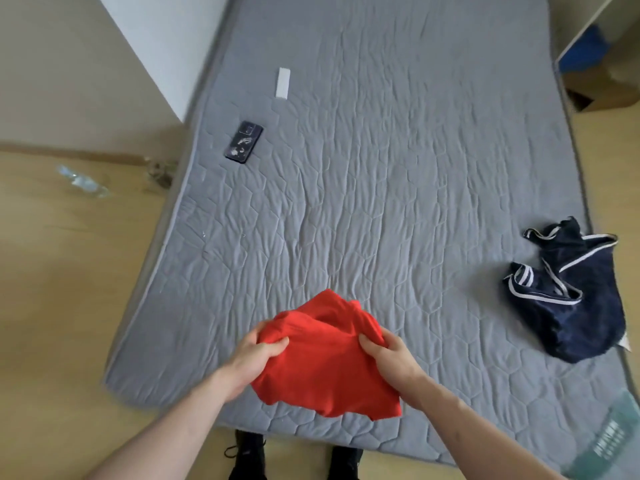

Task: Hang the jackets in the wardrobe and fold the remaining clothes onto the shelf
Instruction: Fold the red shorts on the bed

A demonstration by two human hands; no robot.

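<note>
Holding a bunched bright red cloth garment (327,355) above the near edge of a grey quilted mattress (381,185), the person is standing at the foot of the bed, black shoes (247,455) showing below.

Grip, left hand (254,358): fingers are curling over the garment's left edge, thumb on top, cloth gathered inside.

Grip, right hand (389,358): thumb and fingers are pinching the right edge, cloth pulled up between them. Both grips are closed round the fabric; nothing else is held.

The garment is hanging crumpled between the hands, its lower part draping onto the mattress near the front edge. Which kind of garment it is cannot be told.

A dark navy garment with white stripe trim (568,292) is lying in a heap on the mattress, well apart to the right, near that side's edge.

Also on the mattress, far left: a dark phone with a white pattern on its back (244,142) and, beyond it, a small white rectangular strip (283,83). A brown cardboard box (602,84) is sitting on the floor at upper right.

Judgement: the folding step is in hand, at its start. The next move is likely calling for spreading the red cloth flat on the mattress, with the edges found and squared. The navy heap is left to sort.
</note>
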